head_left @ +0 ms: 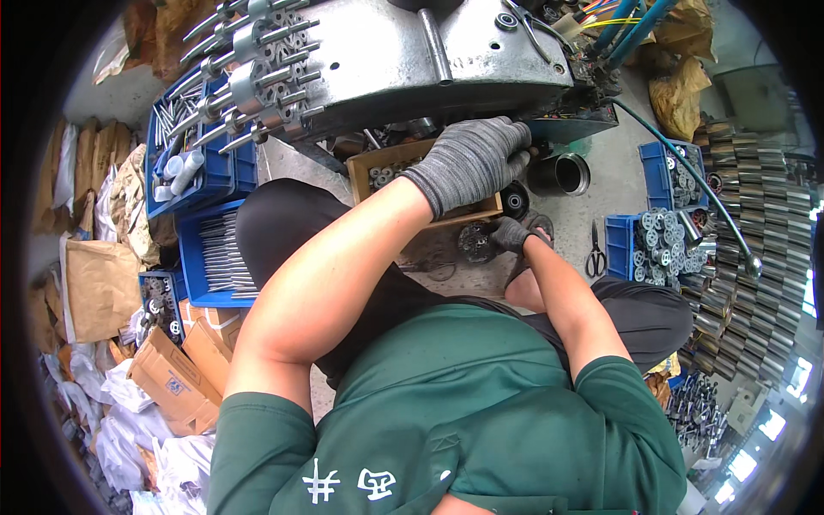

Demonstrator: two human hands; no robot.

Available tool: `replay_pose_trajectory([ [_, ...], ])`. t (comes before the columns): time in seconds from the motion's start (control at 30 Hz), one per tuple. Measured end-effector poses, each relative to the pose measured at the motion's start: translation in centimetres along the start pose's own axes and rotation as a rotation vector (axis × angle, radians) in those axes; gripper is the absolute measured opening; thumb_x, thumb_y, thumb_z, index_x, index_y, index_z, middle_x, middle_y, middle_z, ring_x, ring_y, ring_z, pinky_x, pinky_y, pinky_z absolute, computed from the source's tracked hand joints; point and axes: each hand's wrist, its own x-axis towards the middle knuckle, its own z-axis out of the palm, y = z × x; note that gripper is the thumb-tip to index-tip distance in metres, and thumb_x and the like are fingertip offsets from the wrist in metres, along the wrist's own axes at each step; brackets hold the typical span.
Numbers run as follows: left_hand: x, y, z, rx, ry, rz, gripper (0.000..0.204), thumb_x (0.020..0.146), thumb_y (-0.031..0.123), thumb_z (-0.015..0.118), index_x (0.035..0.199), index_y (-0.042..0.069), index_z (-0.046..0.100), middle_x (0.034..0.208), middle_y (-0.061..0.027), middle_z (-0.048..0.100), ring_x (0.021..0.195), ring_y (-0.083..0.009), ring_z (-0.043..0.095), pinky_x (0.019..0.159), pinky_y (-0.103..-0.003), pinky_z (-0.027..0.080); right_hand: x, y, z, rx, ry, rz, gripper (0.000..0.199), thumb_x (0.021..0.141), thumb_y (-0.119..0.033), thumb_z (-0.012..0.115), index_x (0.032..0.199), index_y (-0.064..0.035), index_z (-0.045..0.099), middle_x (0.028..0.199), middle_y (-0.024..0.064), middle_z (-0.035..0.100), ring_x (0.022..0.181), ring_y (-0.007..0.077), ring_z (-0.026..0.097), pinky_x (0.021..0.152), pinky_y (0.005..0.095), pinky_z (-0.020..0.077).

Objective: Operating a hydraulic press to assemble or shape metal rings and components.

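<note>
My left hand point(477, 159), in a grey knitted glove, is raised just below the front edge of the silver metal machine point(386, 60). Its fingers are curled together, and whatever is between them is hidden. Lower down, my right hand point(512, 234), also gloved, has its fingers closed at the edge of a dark round metal part point(476, 242) near the floor. A black wheel-like part point(515, 200) sits between the two hands. Behind my left wrist is a cardboard box point(360, 182) with small round metal parts inside.
An open metal cylinder point(569, 174) and black scissors point(595, 255) lie to the right. Blue bins hold metal rods point(227, 253) at left and ring-shaped parts point(665, 245) at right. Shiny tubes point(755, 257) are stacked far right. Spindles point(253, 77) stick out from the machine's left end.
</note>
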Motion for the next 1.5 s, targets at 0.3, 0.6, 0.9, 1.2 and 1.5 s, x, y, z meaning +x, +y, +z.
replay_pose_trajectory([
  [0.3,0.8,0.8,0.8,0.026,-0.007,0.088,0.027,0.094,0.03,0.066,0.111,0.009,0.069,0.1,-0.0151,0.07,0.096,-0.0355,0.069,0.086,-0.047,0.056,-0.2,8.3,-4.6,-0.084,-0.102,-0.116,0.028,0.078,-0.011,0.069,0.102,0.0037,0.073,0.085,0.0194,0.073,0.081,0.0248,0.071,0.076,0.0377,0.0567],
  [0.6,0.1,-1.0,1.1,-0.02,-0.055,0.0,0.028,0.091,0.03,0.066,0.108,0.008,0.07,0.101,-0.0165,0.071,0.1,-0.0366,0.069,0.089,-0.048,0.054,-3.5,-1.5,-3.8,0.147,-0.311,-0.15,0.023,0.082,-0.004,0.065,0.103,0.003,0.071,0.083,0.0137,0.071,0.074,0.0227,0.072,0.069,0.0376,0.0615],
  [0.9,0.7,-2.3,1.7,-0.58,-0.141,-0.295,0.029,0.096,0.025,0.066,0.113,0.002,0.07,0.091,-0.0124,0.073,0.087,-0.0194,0.072,0.082,-0.035,0.056,-12.2,-16.6,-7.4,0.29,-0.242,0.199,0.024,0.082,-0.001,0.065,0.104,0.0077,0.069,0.088,0.0158,0.073,0.078,0.0236,0.075,0.069,0.0349,0.0637],
  [1.2,1.6,-1.6,3.4,-1.51,-0.136,-0.826,0.039,0.104,0.035,0.046,0.122,0.003,0.06,0.115,-0.0173,0.066,0.106,-0.0356,0.066,0.092,-0.054,0.054,-21.3,-36.0,-14.1,0.129,-0.004,-0.108,0.019,0.086,-0.002,0.062,0.104,0.0007,0.07,0.091,0.0092,0.073,0.078,0.0191,0.073,0.068,0.0297,0.0604],
  [1.5,2.9,0.8,0.4,-2.175,0.163,-0.665,0.031,0.101,0.021,0.046,0.123,-0.001,0.051,0.12,-0.019,0.058,0.113,-0.0354,0.061,0.098,-0.053,0.055,-20.8,-43.7,-16.8,-0.555,0.375,-0.505,0.023,0.085,-0.006,0.065,0.105,-0.001,0.074,0.093,0.0156,0.076,0.088,0.0224,0.074,0.084,0.0352,0.0579],
])
